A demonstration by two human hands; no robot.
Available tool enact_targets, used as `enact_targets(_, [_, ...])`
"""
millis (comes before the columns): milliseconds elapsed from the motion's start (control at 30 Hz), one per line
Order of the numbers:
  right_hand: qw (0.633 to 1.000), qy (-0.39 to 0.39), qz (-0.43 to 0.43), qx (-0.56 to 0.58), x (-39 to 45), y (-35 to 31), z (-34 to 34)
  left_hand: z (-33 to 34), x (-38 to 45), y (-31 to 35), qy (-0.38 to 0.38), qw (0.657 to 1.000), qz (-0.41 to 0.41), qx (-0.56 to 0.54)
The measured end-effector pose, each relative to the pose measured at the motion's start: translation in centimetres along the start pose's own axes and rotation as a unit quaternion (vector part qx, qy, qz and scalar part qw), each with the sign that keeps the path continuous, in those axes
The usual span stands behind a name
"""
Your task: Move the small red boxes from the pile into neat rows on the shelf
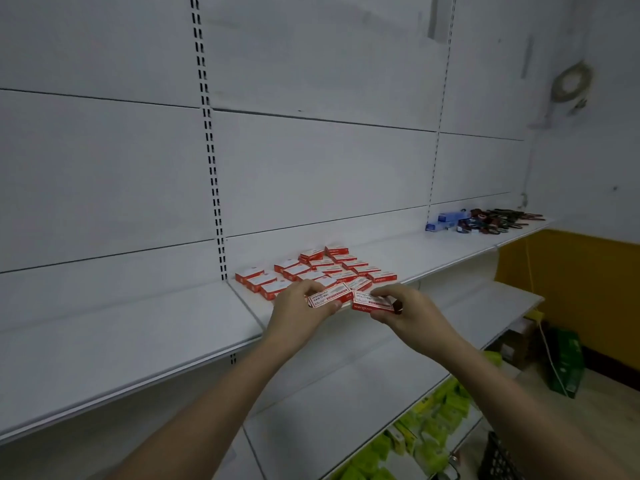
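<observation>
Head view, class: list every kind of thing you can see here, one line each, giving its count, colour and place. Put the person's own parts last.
Red boxes: about twenty, red and white, in rows on the shelf, plus one in each hand.
Shelf: one long white board, running left to right.
Back panels: several, white, behind the shelf.
Slotted uprights: two, white, vertical between the panels.
Blue boxes: a few, blue, far right on the shelf.
Dark items: a pile, dark with red, beside the blue boxes; kind unclear.
Green packs: many, yellow-green, on a lower shelf at the right.
Green carton: one, on the floor at the right.
Left hand: fingers pinch one box.
Right hand: fingers pinch another box.
</observation>
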State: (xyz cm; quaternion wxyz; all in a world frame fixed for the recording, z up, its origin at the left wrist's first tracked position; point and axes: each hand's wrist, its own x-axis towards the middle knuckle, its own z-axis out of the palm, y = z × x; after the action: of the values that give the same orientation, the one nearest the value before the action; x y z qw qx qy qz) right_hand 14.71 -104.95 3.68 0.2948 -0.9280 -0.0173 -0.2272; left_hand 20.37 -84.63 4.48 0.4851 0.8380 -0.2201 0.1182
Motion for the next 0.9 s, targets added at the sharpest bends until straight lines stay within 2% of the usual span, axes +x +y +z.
enact_targets(167, [0.994,-0.048,-0.094,-0.007,5.3,4.1,-0.7,5.3,3.5,1.5,0.031,0.999,0.007,0.044])
enact_targets(367, [0.995,-0.047,-0.077,0.041,11.0,10.4,-4.0,6.9,8.4,3.3,0.094,0.994,-0.041,0.048])
enact_targets(500, [0.991,-0.054,-0.076,0.099,14.3,12.6,-5.0,7.8,10.3,3.1,0.101,0.989,-0.066,0.09])
enact_targets(700, [0.982,-0.085,-0.123,0.111,19.8,14.1,-3.1,9.8,14.4,2.9,0.097,0.984,-0.069,0.132])
enact_targets(900, [0.983,-0.105,-0.121,0.095,26.0,16.5,0.1,9.3,19.5,-0.9,0.096,0.976,-0.088,0.173])
